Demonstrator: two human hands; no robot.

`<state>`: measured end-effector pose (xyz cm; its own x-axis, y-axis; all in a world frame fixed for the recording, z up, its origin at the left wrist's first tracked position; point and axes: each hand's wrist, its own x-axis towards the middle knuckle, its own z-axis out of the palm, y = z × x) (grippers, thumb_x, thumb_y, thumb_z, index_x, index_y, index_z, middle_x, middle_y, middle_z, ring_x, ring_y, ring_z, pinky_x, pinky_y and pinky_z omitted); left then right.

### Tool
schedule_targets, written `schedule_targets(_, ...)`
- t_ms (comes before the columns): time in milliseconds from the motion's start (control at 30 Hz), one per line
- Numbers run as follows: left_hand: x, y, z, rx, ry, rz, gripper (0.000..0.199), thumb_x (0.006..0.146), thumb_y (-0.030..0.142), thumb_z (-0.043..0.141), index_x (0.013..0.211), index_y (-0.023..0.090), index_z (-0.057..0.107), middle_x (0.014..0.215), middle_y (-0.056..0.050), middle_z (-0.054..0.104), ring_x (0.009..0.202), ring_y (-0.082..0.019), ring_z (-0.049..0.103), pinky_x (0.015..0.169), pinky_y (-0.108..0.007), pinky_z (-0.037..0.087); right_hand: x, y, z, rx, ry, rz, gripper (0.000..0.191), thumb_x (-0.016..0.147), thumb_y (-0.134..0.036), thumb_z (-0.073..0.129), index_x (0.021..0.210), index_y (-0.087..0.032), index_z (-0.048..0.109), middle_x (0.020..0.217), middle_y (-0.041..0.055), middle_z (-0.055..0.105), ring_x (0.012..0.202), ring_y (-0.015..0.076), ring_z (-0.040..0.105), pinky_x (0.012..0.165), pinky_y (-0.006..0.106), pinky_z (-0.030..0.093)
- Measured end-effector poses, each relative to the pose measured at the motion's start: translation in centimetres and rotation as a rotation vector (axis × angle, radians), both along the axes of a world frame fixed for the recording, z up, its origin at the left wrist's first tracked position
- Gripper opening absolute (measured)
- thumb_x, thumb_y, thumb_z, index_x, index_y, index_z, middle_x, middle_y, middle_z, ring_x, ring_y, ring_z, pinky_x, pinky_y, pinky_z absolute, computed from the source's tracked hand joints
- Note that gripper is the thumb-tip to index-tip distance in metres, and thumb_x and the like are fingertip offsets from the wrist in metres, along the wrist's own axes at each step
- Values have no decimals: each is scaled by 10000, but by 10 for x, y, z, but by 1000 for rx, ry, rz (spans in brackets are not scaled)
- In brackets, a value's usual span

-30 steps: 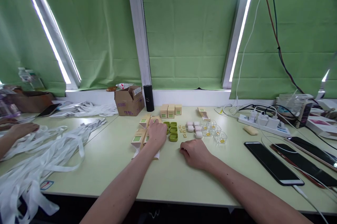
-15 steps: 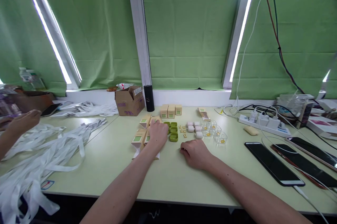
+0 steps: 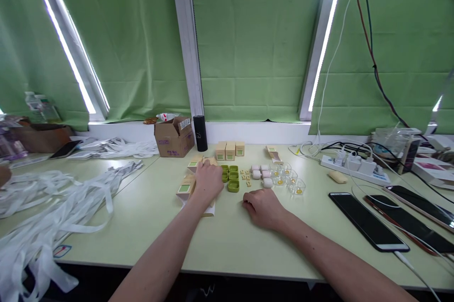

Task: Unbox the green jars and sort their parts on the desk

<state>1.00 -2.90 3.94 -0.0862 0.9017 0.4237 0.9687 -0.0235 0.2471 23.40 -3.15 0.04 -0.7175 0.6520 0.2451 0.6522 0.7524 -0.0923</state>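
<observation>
My left hand (image 3: 209, 181) reaches over a group of small folded cardboard boxes (image 3: 185, 188) with green-and-white labels. Its fingers are bent closed at the edge of a light-brown box (image 3: 210, 160), and the fingertips are partly hidden. Just right of that hand stand small olive-green trays (image 3: 233, 185) in two columns. My right hand (image 3: 264, 208) rests on the table with curled fingers, and nothing shows in it. Beyond it lie tiny yellowish pieces (image 3: 245, 177), pale pink-white rounded blocks (image 3: 267, 182) and clear plastic cups (image 3: 297, 187) with yellow spots inside.
Upright cardboard boxes (image 3: 230, 151), a black cylinder (image 3: 200, 133) and an open carton (image 3: 174, 137) stand along the back. White straps (image 3: 81, 195) cover the left side, where another person's hand (image 3: 4, 174) shows. Phones (image 3: 369, 221), cables and a power strip (image 3: 355, 169) lie right.
My left hand has shifted slightly left and toward me over the cardboard boxes. The right hand has stayed in place. The other person's hand has moved mostly out of view at left.
</observation>
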Motion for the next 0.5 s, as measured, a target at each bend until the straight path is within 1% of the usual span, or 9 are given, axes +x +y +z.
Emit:
schedule_targets(33,-3,-4,4,-32,62,15,48,688,156,696,687,202,684,803,-199,703,1141,-447,532,998,-528,287,0,0,0,1,3,1,180,973,-231,551,844,-196,672,852,36,767,715,153,651,582,313,181)
schedule_targets(100,-10,-10,12,-117,105,38,191,659,168,703,844,214,721,907,-188,722,1141,-433,512,952,-507,311,1,1,-1,4,10,3,180,970,-235,552,837,-195,668,853,35,767,713,152,649,581,314,173)
schedule_targets(133,-13,-13,15,-172,109,40,249,644,184,715,890,221,721,961,-180,720,1136,-422,507,936,-495,320,1,1,-1,4,11,4,183,969,-234,551,832,-195,666,850,34,767,710,151,648,580,315,171)
schedule_targets(233,-22,-19,23,-269,119,55,352,630,239,736,981,235,710,1101,-171,681,1153,-405,488,916,-476,332,1,1,-1,4,12,2,191,969,-231,543,823,-196,662,837,30,765,704,149,644,577,318,171)
schedule_targets(333,-26,-22,28,-323,134,70,384,635,241,730,1018,238,699,1135,-166,661,1168,-394,473,914,-472,333,1,2,-2,2,13,-1,192,971,-226,538,828,-197,662,840,28,765,706,148,643,578,318,177)
schedule_targets(500,-24,-29,35,-369,143,87,369,645,187,690,1012,226,691,1122,-151,667,1180,-378,469,917,-466,342,1,3,-6,2,20,7,188,961,-201,533,822,-202,659,833,20,763,708,147,643,583,311,196)
